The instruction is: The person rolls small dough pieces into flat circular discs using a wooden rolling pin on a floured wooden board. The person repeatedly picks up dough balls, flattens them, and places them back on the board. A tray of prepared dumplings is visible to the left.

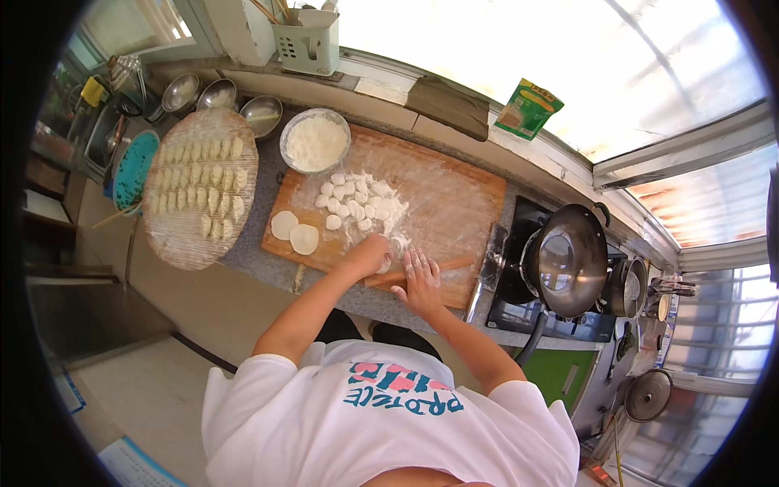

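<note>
My left hand is closed at the near part of the floury wooden board, pinching the edge of a small dough wrapper, mostly hidden by the fingers. Beside it, my right hand lies over a wooden rolling pin, palm down with its fingers stretched and apart. The pin lies slantwise, its left end close to the wrapper. Beyond my hands sit several floured dough pieces. Two flat round wrappers lie on the board to their left.
A bowl of flour stands at the board's far left corner. Farther left, a round tray bears rows of dumplings, near a teal basin and metal bowls. To the right, a wok sits on the stove.
</note>
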`<action>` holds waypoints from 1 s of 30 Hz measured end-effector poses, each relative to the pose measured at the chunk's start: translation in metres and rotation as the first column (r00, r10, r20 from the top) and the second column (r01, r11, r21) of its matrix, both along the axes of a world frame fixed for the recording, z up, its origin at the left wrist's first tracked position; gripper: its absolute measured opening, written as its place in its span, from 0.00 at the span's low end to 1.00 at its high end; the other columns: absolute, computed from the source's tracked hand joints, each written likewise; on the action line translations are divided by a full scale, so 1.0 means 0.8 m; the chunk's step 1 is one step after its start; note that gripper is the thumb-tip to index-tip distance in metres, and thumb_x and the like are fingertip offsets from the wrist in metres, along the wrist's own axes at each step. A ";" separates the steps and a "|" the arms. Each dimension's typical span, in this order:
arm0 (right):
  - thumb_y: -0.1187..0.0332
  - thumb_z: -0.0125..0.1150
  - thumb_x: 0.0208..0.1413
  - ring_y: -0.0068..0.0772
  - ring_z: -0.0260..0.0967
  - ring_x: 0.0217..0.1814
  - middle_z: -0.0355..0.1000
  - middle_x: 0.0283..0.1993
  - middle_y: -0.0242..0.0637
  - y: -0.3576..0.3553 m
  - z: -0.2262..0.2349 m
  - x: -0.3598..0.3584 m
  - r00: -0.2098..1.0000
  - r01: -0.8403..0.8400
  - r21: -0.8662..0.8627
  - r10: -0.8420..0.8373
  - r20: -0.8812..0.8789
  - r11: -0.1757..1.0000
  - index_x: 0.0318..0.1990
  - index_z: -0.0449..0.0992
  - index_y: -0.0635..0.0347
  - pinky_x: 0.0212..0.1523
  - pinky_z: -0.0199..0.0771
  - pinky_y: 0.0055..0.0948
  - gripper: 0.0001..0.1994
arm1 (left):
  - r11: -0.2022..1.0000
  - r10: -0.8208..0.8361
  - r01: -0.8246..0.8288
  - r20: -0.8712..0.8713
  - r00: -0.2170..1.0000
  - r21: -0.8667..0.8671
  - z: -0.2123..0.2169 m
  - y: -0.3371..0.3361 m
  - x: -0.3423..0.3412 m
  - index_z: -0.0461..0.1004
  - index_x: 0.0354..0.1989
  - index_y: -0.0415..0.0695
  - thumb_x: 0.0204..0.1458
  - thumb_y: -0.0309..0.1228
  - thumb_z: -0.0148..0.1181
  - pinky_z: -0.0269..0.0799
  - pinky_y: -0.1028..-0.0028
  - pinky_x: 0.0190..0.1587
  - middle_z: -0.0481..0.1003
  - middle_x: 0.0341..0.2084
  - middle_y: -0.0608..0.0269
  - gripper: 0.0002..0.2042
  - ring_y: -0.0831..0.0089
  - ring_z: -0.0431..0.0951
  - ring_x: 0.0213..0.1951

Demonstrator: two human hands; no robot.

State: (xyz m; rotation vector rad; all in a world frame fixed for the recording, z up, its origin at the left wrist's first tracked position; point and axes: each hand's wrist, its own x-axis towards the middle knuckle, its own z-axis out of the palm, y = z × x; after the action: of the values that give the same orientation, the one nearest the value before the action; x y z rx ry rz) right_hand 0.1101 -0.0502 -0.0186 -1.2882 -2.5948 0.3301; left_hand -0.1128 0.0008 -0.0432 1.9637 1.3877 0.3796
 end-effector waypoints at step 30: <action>0.37 0.56 0.57 0.54 0.49 0.79 0.54 0.76 0.53 0.012 -0.004 0.001 1.000 -0.017 0.009 0.017 -0.010 1.000 0.75 0.52 0.64 0.74 0.46 0.55 0.48 | 1.000 0.001 -0.001 0.005 1.000 -0.026 0.004 0.001 0.000 0.83 0.32 0.44 0.47 0.24 0.62 0.74 0.59 0.48 0.78 0.36 0.52 0.06 0.52 0.77 0.45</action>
State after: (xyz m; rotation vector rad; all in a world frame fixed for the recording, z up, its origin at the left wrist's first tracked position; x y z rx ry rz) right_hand 0.1108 -0.0405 -0.0219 -1.2594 -2.5969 0.3275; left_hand -0.1126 0.0019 -0.0399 1.9402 1.3837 0.3653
